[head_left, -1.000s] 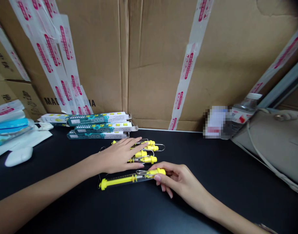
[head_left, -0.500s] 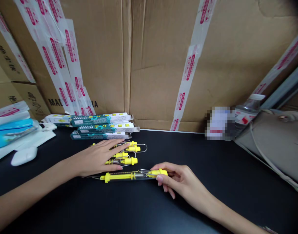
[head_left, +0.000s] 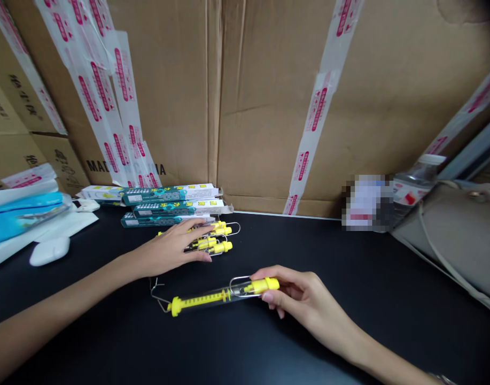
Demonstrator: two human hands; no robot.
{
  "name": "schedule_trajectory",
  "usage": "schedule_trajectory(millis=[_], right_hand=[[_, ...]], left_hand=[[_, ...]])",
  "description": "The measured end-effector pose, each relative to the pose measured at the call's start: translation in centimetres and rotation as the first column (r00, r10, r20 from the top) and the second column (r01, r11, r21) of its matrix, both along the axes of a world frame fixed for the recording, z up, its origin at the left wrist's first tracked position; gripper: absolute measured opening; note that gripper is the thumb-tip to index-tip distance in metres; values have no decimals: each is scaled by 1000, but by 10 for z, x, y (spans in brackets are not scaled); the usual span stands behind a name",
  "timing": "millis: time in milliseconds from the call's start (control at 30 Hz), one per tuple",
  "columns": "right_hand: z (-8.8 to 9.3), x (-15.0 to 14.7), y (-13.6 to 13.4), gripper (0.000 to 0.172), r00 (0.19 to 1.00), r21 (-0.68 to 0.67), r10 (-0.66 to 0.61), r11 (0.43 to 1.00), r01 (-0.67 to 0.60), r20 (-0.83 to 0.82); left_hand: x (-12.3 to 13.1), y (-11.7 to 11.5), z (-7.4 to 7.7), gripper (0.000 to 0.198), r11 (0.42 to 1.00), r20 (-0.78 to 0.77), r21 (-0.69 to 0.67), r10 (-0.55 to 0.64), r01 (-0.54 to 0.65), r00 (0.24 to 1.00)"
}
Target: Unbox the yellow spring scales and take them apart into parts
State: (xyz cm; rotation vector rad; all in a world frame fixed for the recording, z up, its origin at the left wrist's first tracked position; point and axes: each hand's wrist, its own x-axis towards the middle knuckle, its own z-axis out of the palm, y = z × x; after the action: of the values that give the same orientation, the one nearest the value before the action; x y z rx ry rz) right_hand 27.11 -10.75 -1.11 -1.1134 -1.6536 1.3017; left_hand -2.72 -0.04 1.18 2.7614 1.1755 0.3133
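My right hand (head_left: 298, 299) pinches the yellow cap end of a clear spring scale (head_left: 204, 300) between thumb and fingers. The scale lies nearly level, slanting down toward its left end, where a bent wire hook shows. Its wire loop stands at the cap end. Farther back, my left hand (head_left: 172, 248) rests palm down with outstretched fingers over several more spring scales (head_left: 218, 246). Those lie side by side on the black table, their yellow caps and wire loops pointing right; my palm hides their left parts.
Behind my left hand are stacked slim teal-and-white boxes (head_left: 175, 208). A white mouse-like object (head_left: 49, 251) and a blue plastic packet (head_left: 24, 216) lie at left. Cardboard boxes (head_left: 264, 107) wall off the back. A bottle (head_left: 415, 187) and a grey bag (head_left: 457, 240) stand right.
My left hand and the group of scales under it have shifted back toward the boxes. In my right hand, the scale has tilted, its hooked end lower and nearer me. The view has shifted slightly.
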Motion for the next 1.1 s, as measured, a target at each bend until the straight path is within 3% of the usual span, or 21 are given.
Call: schedule_trajectory(millis=[100, 200, 500, 667, 1100], right_hand=[[-2, 1, 0, 32, 1000, -6, -13, 1000, 13, -2], [-2, 1, 2, 34, 1000, -15, -29, 999, 29, 5], [1, -9, 5, 35, 999, -41, -27, 999, 26, -31], [4, -13, -2, 33, 998, -54, -12, 998, 9, -67], [3, -2, 1, 34, 995, -82, -55, 995, 49, -78]], left_hand=[[-3, 0, 7, 55, 998, 34, -57, -18, 20, 999], [-6, -4, 11, 60, 998, -1, -63, -17, 17, 1000], [-4, -7, 6, 64, 994, -23, -110, 26, -28, 999], [-5, -6, 6, 79, 998, -58, -49, -39, 36, 998], [-35, 10, 9, 61, 986, -75, 52, -155, 159, 985]])
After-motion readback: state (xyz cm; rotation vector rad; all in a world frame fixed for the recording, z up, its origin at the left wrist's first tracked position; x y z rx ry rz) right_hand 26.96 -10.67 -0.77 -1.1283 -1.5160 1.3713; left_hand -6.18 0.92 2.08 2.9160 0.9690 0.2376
